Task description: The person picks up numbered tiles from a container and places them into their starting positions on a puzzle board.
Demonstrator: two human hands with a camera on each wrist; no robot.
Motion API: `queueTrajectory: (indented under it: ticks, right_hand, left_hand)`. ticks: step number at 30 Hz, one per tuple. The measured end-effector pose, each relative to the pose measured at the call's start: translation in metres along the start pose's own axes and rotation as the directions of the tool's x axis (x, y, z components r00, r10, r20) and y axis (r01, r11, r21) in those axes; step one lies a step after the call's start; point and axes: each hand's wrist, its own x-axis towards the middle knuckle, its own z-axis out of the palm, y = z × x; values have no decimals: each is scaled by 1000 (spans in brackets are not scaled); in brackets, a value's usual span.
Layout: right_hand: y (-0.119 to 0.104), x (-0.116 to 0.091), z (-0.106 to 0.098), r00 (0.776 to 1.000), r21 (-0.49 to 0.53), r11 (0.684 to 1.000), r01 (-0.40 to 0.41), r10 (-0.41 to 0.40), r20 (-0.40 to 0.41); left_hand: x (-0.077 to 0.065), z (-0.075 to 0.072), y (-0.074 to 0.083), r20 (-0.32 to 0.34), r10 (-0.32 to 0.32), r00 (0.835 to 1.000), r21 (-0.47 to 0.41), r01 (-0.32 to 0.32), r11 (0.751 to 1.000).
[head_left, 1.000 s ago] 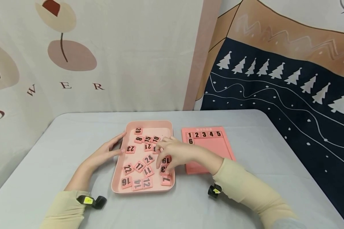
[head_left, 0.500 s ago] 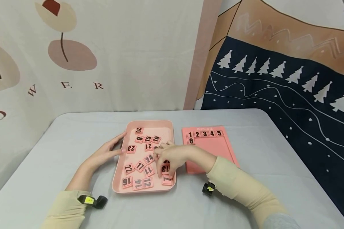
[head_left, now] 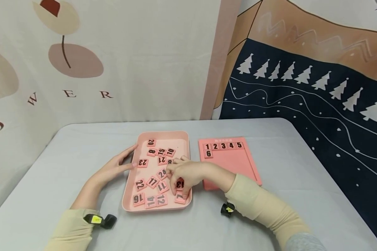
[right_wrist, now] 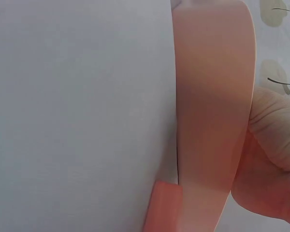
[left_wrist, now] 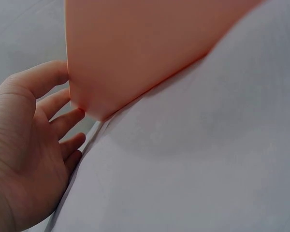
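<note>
The 7 tile (head_left: pixel 179 200) sits at the near right corner of the tray (head_left: pixel 172 138), apparently pinched edgewise by the curled right hand (head_left: pixel 187 172); the left hand (head_left: pixel 112 168), fingers extended, touches the tray's side, probably steadying it; the board (head_left: pixel 232 162) lies alongside, handy.

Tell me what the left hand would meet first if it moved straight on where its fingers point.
The left hand would meet the left wall of the pink tray first; it appears to touch the tray there, though exact contact is hard to judge.
</note>
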Motion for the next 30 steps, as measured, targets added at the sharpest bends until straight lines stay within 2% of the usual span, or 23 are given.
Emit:
queueTrajectory:
  ticks: [7,12,19,30]
  right_hand:
    - [1,0,3,998,-10,1000,23,-23,-50]
    - [1,0,2,1000,12,1000,15,-14,-27]
    - [-1,0,1,1000,-11,1000,4,-4,-6]
    - [-1,-1,5,991,-66,996,61,-69,-115]
  left_hand:
    - [-1,-1,1,1,-3,1000,-2,3,1000]
    - [-1,-1,2,1,-1,1000,-7,1,1000]
    - [-2,0,3,2,-2,1000,-7,2,1000]
    - [-1,0,4,0,-6,1000,3,6,1000]
